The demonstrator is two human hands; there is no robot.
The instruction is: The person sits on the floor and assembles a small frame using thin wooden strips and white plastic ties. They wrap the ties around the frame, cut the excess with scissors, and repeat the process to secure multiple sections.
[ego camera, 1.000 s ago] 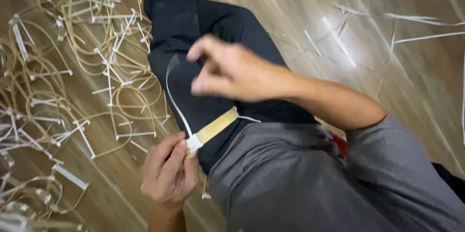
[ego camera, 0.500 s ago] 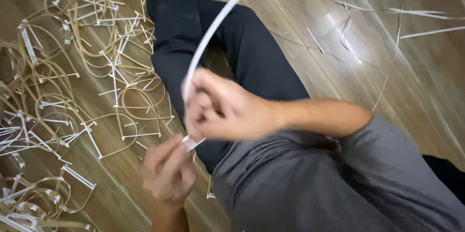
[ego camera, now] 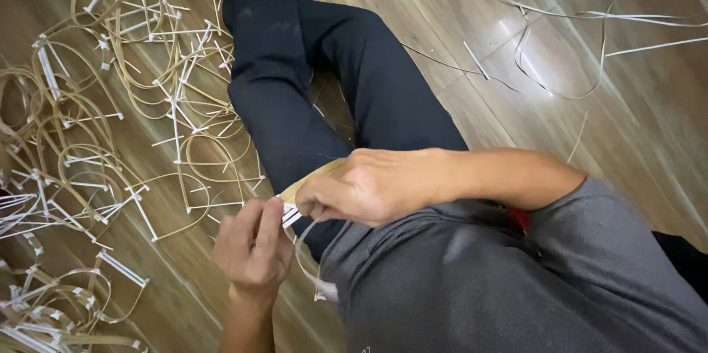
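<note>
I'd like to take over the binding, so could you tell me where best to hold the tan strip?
Grip the tan strip just behind its white-wrapped end, from the left, probably pinching its flat faces, as the left hand does; the right hand covers the rest.

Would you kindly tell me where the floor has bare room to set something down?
Bare wood floor lies to the right of the black trouser legs, below the loose white strips. Left of the legs it is crowded with tan strip loops.
</note>
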